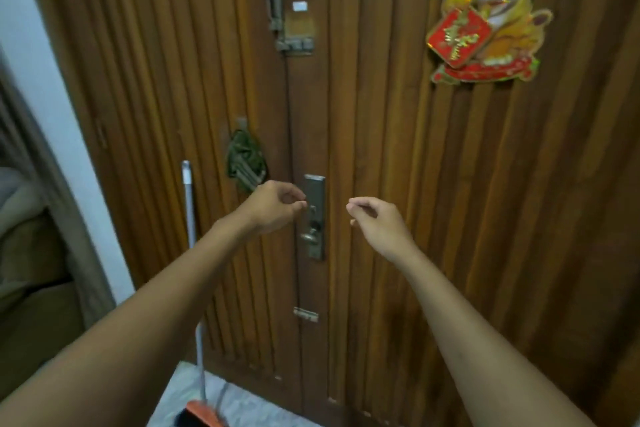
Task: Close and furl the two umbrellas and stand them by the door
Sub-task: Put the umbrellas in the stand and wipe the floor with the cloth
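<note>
No umbrella is in view. Both my arms reach forward towards a brown ribbed wooden door [398, 149]. My left hand [277, 206] hovers just left of the metal lock plate [314, 217], its fingers curled in with the thumb against them, holding nothing. About a hand's width to its right, my right hand [375, 220] hovers in front of the door panel, with curled fingers and nothing in them. Neither hand touches the door or the lock.
A broom with a grey handle [189, 218] and orange head [204, 416] leans on the door at the left. Keys on a green cord [245, 163] hang from a hook above my left hand. A tiger decoration [485, 10] is stuck at the upper right. A curtain and a white wall are at the left.
</note>
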{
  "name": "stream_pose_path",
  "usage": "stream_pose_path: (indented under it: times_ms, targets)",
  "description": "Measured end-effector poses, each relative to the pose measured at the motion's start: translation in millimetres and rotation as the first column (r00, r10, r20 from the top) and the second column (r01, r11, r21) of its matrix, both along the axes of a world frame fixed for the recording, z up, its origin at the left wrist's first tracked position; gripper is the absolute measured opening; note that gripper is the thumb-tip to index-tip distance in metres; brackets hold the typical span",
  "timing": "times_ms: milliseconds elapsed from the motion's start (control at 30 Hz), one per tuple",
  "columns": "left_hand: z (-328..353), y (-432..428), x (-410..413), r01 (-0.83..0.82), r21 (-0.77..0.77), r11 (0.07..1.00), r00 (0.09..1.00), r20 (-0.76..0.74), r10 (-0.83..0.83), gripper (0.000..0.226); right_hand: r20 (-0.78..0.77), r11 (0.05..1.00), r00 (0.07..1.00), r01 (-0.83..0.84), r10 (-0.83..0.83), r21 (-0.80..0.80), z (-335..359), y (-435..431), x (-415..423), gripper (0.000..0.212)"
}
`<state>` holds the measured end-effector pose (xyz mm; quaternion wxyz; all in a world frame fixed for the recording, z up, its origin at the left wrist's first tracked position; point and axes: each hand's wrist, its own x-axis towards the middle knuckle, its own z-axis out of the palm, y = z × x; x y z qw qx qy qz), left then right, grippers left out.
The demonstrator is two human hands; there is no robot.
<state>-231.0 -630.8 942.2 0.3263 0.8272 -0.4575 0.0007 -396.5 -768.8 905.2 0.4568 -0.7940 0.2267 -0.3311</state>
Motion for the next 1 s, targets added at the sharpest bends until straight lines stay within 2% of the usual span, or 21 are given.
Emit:
stream_pose_path:
  times_ms: [233, 300, 467, 667, 767, 900, 1000]
  targets:
    - [38, 67, 89, -0.091, 0.037, 0.995, 0.994, 0.069, 0.088, 0.018, 0.024, 0.991, 0.992, -0.125, 0.126, -0.039, 34, 36, 98, 0.021]
    - [40, 72, 111, -0.129, 0.025, 0.991, 0.989, 0.077, 0.127, 0.024, 0.015, 0.987, 0.988, -0.149, 0.15, -0.054, 37, 36, 125, 0.02]
    - [33, 61, 174, -0.144, 0.009, 0.99, 0.988, 0.06, 0.143, 0.029, -0.008, 0.984, 0.987, -0.162, 0.162, -0.073, 35, 20, 203, 0.019]
    - [20, 17, 262, -0.183, -0.046, 0.982, 0.983, -0.015, 0.182, 0.017, -0.053, 0.982, 0.986, -0.163, 0.158, -0.1, 32, -25, 301, 0.018]
    - [16, -10, 306, -0.2, -0.065, 0.978, 0.977, -0.091, 0.194, 0.029, -0.084, 0.983, 0.99, -0.124, 0.114, -0.134, 36, -47, 343, 0.029]
    - [11, -40, 352, -0.271, -0.155, 0.95, 0.946, -0.224, 0.234, 0.041, -0.175, 0.962, 0.984, -0.032, -0.016, -0.27, 34, -62, 391, 0.045]
    - [2, -54, 373, -0.245, -0.194, 0.95, 0.931, -0.321, 0.175, 0.046, -0.196, 0.921, 0.973, 0.04, -0.125, -0.387, 27, -58, 416, 0.047]
